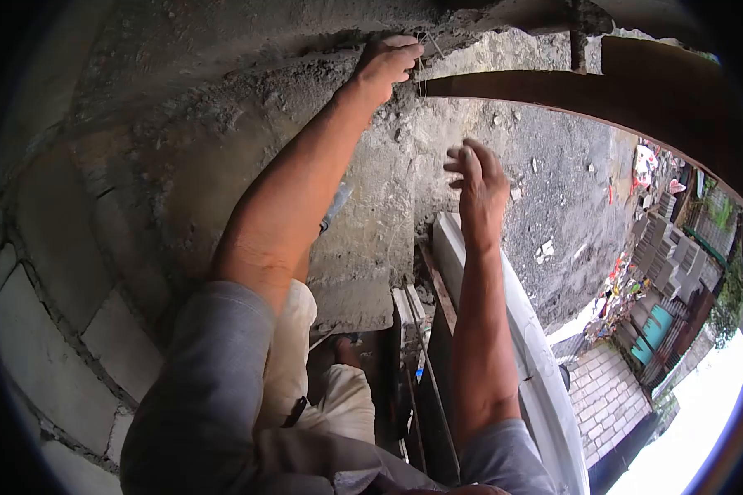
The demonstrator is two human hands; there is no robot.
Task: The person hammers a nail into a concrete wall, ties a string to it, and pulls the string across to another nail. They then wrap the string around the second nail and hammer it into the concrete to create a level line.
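My left hand (pixel 390 63) reaches up to the edge of the rough concrete wall (pixel 322 107), its fingers pinched together at a thin, pale wire (pixel 422 78). The wire hangs in a loose loop beside the end of a dark brown beam (pixel 520 89). Lower and to the right, my right hand (pixel 483 183) is raised in front of the wall opening. Its fingers are loosely bent and somewhat apart, with nothing visible in them. A blue-grey tool-like object (pixel 336 206) shows partly behind my left forearm; I cannot make out its kind.
A pale ledge or frame (pixel 516 305) runs beneath my right forearm. Grey blocks (pixel 49 322) form the wall at left. Boards and a thin rod (pixel 428 363) stand near my legs. Far below outside lie stacked blocks (pixel 669 256), scattered rubbish and a brick-patterned surface (pixel 607 392).
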